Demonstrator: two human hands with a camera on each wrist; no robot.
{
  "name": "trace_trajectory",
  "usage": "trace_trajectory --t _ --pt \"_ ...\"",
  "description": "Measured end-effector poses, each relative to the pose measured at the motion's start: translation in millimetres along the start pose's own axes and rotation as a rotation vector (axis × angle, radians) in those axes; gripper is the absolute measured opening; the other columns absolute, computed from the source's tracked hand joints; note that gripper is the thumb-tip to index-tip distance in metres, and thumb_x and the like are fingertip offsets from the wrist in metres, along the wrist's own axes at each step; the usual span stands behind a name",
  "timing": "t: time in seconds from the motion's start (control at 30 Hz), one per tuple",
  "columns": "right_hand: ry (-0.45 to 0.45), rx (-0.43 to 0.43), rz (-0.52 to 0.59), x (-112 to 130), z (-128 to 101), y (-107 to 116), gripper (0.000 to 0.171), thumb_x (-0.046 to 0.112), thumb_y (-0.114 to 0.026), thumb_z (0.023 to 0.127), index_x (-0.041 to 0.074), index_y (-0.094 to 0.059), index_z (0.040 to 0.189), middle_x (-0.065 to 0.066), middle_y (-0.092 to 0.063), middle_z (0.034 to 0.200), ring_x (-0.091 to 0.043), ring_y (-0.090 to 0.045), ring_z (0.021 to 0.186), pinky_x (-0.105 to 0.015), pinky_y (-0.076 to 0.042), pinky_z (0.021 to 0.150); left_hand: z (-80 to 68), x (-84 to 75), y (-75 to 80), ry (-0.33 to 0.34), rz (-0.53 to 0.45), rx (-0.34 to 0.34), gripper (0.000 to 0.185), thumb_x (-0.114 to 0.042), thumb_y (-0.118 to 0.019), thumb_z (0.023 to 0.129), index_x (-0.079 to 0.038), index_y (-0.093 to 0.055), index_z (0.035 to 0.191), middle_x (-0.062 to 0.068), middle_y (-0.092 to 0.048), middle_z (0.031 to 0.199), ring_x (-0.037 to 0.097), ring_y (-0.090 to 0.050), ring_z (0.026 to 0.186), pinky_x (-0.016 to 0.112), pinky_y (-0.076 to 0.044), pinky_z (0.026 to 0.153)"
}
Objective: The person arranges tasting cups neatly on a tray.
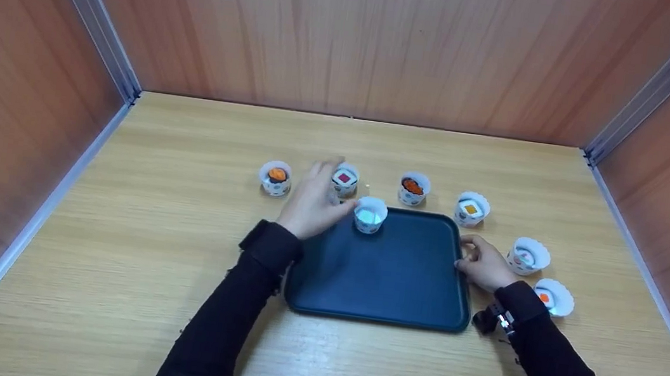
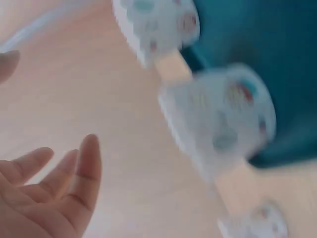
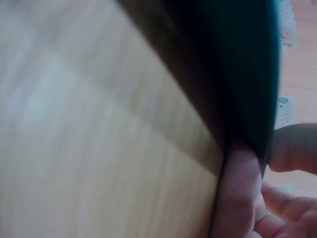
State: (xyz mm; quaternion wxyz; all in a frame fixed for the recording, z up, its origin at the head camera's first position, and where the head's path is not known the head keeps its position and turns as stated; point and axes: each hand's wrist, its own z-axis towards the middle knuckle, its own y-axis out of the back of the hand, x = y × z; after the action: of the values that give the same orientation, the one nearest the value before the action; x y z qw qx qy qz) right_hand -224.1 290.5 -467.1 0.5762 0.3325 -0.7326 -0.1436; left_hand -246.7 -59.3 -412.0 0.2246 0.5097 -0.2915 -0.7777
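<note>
Teal tray [image 1: 385, 277]: right hand [image 1: 485, 266], pinching its right edge, should hold steady; left hand [image 1: 315, 205], fingers spread, empty, should avoid the far-edge cup [image 1: 369, 218].

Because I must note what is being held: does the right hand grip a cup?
No, the right hand grips the edge of the tray.

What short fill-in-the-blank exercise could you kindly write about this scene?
1. The right hand grips the ____ by its edge.
2. In the left wrist view, the left hand holds ____.
3. The contents of the leftmost cup in the head view are topped in ____.
4. The head view shows ____ cups.
Missing words: tray; nothing; orange; seven.
</note>
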Motion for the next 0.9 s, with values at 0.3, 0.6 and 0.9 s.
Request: trace_trajectory --t 0.3,0.6,0.9 --pt "0.011 0.001 0.0 0 -1 1 0.056 0.004 -0.055 0.093 -0.005 -0.034 0.144 0.0 -0.051 0.076 -0.009 -0.051 0.061 -0.024 -0.045 0.058 -1.9 50.4 37.9 0.142 -0.071 -0.1 0.094 -0.03 -0.08 0.079 -0.011 -0.026 0.154 0.016 -0.022 0.159 0.034 -0.023 0.146 0.05 -0.03 0.116" --pt "-0.001 -0.006 -0.005 2 0 1 0.057 0.005 -0.056 0.093 -0.005 -0.033 0.144 0.0 -0.051 0.077 -0.009 -0.051 0.061 -0.024 -0.044 0.058 3.4 98.9 41.0 0.301 -0.134 -0.063 0.109 -0.031 -0.082 0.078 -0.011 -0.01 0.157 0.014 -0.007 0.163 0.034 -0.007 0.151 0.051 -0.019 0.12" --pt "-0.011 -0.012 -0.01 0 1 1 0.054 0.005 -0.056 0.093 -0.002 -0.036 0.143 0.0 -0.051 0.077 -0.01 -0.051 0.062 -0.024 -0.044 0.059 13.0 119.6 35.5 0.488 -0.219 0.033 0.115 -0.024 -0.08 0.08 -0.008 0.005 0.157 0.02 -0.006 0.163 0.035 -0.014 0.15 0.046 -0.018 0.122"
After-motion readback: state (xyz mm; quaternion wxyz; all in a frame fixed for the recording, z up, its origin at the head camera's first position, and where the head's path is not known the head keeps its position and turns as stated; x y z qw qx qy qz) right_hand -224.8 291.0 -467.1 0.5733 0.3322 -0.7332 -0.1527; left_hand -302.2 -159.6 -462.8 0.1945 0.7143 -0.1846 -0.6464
